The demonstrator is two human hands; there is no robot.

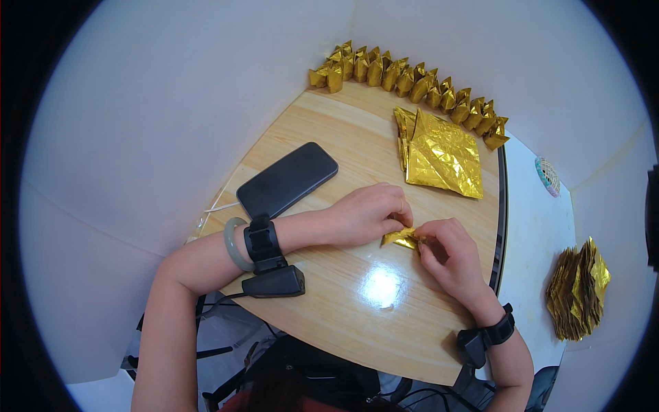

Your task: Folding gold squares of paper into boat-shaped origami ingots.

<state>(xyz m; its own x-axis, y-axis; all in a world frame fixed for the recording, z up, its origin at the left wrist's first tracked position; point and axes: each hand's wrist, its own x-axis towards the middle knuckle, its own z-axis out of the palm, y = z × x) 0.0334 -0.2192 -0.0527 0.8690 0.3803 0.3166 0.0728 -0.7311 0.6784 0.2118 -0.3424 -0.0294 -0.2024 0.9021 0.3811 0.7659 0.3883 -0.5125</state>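
Observation:
Over the wooden table (343, 275), a small piece of folded gold foil paper (398, 238) is held between my two hands. My left hand (371, 214) pinches its left and upper side, fingertips curled down on the foil. At its right end, the thumb and forefinger of my right hand (449, 257) close on the edge. Part of the foil is hidden under my fingers. Farther back lies a stack of flat gold foil sheets (446, 154), partly fanned at its left side.
Rows of folded gold foil ingots (405, 82) line the table's far edge. A black phone (288, 180) with a white cable lies left. On the white surface at right stand a thick bundle of gold foil (578, 292) and a small woven item (547, 176).

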